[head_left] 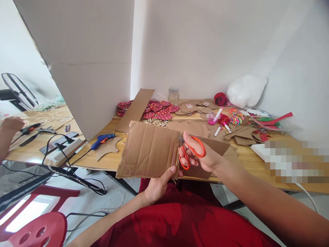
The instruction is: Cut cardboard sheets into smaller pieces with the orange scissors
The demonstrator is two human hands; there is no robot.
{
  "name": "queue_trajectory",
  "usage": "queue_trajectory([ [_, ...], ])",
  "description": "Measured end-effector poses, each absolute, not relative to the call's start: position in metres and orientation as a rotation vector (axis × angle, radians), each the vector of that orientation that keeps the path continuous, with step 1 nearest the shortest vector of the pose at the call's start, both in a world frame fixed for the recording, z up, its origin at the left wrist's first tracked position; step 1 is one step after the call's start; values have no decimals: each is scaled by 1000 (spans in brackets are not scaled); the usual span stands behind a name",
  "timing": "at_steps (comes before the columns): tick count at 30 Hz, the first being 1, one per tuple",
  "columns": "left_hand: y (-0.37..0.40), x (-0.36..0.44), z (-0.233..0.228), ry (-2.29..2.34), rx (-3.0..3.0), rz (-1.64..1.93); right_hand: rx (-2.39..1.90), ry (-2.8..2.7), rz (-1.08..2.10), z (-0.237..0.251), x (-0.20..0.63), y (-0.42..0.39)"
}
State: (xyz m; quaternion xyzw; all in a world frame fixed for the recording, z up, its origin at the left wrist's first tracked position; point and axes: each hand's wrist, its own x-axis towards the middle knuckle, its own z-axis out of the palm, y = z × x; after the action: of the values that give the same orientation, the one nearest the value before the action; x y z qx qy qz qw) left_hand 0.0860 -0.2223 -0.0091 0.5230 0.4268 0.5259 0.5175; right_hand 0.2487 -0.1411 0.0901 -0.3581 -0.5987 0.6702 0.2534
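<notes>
A creased brown cardboard piece (149, 149) is held up over the table's front edge. My left hand (161, 185) grips its lower right corner, thumb on top and fingers underneath. In my right hand (199, 156) are scissors (199, 146) with orange-red handles, the fingers through the loops. Their blades are at the cardboard's right edge and partly hidden, so how far they are apart does not show. Behind my right hand a darker cardboard sheet (216, 148) lies on the table.
To the left are a blue glue gun (102, 140), a cardboard scrap (109, 149) and a power strip (65, 151) with cables. Woven red pieces (158, 109), a glass jar (173, 95), markers (218, 129) and yarn (236, 117) stand behind. Another person's hand (11, 127) shows far left.
</notes>
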Motion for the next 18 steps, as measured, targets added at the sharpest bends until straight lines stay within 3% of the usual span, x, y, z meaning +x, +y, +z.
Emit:
queue_trajectory([
  [9,-223,81,-5,1054,1289,1251,-984,-1593,1653,80,237,-147],
  [18,-227,80,-18,1078,1340,1228,-983,-1625,1802,82,244,-149],
])
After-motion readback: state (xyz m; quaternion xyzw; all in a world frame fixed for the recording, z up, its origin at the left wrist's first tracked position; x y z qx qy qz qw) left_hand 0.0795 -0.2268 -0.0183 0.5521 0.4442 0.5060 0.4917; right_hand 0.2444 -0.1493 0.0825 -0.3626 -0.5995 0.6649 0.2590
